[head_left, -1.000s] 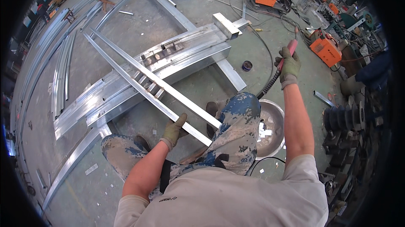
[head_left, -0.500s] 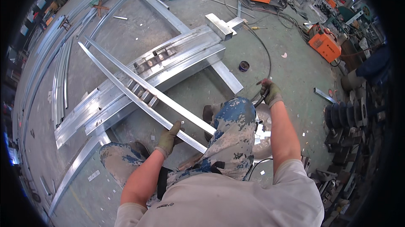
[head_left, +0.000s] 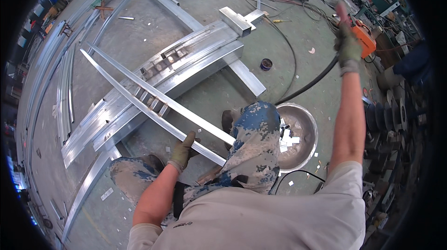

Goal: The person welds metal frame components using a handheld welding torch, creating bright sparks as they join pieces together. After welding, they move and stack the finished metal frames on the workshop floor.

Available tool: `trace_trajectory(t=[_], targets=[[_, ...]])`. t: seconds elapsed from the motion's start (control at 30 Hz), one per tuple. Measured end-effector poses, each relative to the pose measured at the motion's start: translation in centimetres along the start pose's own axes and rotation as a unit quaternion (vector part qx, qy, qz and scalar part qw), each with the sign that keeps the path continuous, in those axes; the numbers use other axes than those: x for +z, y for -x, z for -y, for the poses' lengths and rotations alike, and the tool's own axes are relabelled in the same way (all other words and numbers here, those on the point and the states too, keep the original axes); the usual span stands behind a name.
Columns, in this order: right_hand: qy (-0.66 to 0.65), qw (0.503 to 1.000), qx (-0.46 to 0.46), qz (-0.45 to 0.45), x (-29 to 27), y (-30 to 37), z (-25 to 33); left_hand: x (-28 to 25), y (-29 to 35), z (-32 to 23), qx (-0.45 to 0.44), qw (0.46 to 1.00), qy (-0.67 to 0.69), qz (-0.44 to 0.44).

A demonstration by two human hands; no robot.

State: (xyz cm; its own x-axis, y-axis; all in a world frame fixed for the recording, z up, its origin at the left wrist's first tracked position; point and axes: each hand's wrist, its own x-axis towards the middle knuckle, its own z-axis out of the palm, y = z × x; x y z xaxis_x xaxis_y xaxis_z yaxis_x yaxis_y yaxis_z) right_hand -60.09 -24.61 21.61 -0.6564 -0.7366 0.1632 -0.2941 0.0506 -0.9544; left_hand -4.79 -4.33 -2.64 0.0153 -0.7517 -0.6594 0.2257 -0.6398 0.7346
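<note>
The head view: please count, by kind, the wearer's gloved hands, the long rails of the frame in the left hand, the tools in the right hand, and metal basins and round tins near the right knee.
Gloved hands: 2, left hand and right hand
Long rails: 2, left rail and right rail
Red tool: 1, blurred
Metal basin: 1
Round tin: 1
Total: 7

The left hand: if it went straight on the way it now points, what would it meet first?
Past the near metal bar that it grips, the gloved left hand would probably meet the far metal bar first, though depth between them is hard to judge here.
</note>
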Motion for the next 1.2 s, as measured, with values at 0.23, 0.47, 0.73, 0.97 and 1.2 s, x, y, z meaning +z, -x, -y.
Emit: trace_trajectory(t=[0.23,0.47,0.73,0.97,1.2], targets=[[0.070,0.888,-0.451,0.060,-7.4,0.2,11.7,0.5,-0.8,0.4,-0.004,1.000,0.002,0.011],[0.422,0.752,-0.431,0.266,0.2,10.7,3.0,0.5,-0.4,-0.1,-0.005,1.000,0.006,0.010],[0.375,0.885,-0.103,0.257,7.6,13.8,-15.8,0.5,0.4,-0.8,-0.006,1.000,0.003,-0.010],[0.420,0.885,-0.055,0.194,10.3,12.5,-20.2,1.4,0.3,-0.9,-0.008,1.000,0.004,-0.002],[0.336,0.915,0.021,0.223,13.3,13.0,-25.2,-0.4,0.2,-0.1,0.003,1.000,-0.027,0.006]])
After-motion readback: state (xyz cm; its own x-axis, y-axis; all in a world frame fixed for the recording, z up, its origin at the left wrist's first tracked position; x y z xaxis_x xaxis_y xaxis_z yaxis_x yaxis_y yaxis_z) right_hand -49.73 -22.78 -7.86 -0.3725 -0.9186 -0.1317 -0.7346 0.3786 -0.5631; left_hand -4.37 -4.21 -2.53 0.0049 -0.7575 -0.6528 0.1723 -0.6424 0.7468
